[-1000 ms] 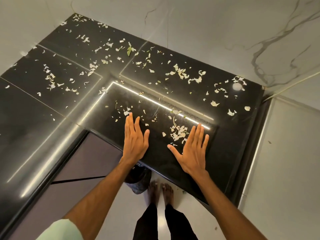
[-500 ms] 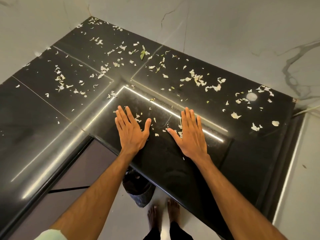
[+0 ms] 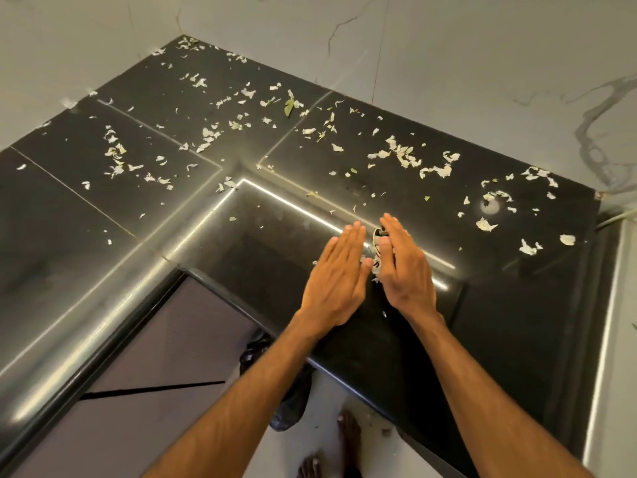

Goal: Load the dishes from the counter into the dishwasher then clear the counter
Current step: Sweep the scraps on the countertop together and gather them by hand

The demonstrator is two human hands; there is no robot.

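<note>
Counter (image 3: 517, 305) shows no dishes, so loading seems done; clearing looks barely begun. Left hand (image 3: 336, 270) and right hand (image 3: 405, 267), fingers straight and palms close, squeeze a small heap of scraps (image 3: 377, 248) near the front edge; many more lie scattered far, left and right

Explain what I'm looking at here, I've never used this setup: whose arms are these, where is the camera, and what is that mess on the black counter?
There is no machine: these are a person's bare arms, filmed by one camera worn on the head, looking down. The left hand and right hand stand close together, fingers straight, with a small heap of scraps caught between them. Nothing is gripped. The black counter is strewn with more pale scraps, likely vegetable peelings. A dark bag sits on the floor below the counter's edge, near the person's bare feet.
</note>
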